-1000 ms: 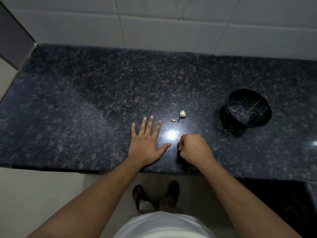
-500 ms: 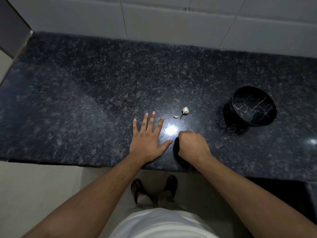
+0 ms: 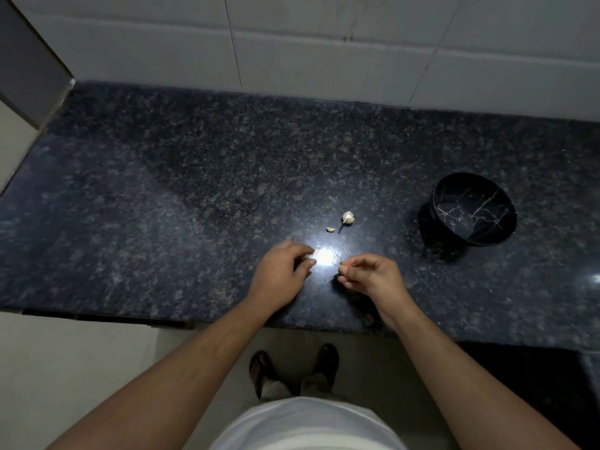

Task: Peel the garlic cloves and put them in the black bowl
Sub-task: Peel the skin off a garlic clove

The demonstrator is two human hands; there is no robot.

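L hand [image 3: 281, 273] fingertips pinch pale garlic clove [image 3: 308, 256]; R hand [image 3: 368, 274] fingers curled, pinching smth small, can't tell what

Dark speckled counter [image 3: 162, 206] below white wall tiles [image 3: 324, 50] — a black bowl [image 3: 473, 209] stands at right, a garlic piece [image 3: 348, 217] and small clove [image 3: 331, 229] near the middle. Left hand [image 3: 282, 274] pinches something pale; right hand [image 3: 368, 274] is curled, its contents unclear
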